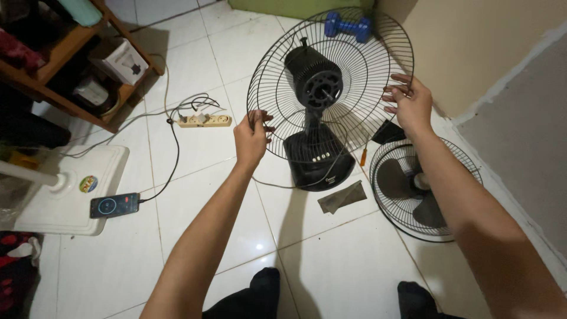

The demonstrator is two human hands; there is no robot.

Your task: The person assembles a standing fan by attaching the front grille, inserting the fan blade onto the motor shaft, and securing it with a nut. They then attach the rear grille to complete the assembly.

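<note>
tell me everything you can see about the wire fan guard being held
The rear fan guard is a round cage of thin dark metal wires radiating from a central ring, fitted around the black motor housing of a desk fan. It stands nearly upright, tilted slightly back. The left hand grips its lower left rim, and the right hand grips its right rim.

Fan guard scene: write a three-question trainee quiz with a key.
1. True or false: both hands grip the wire fan guard.
2. What lies inside the second guard on the floor? A) fan blade B) dumbbell C) phone
3. Which hand is nearer the power strip?

Key: 1 true: left hand and right hand hold opposite rims. 2 A, the fan blade. 3 left.
</note>
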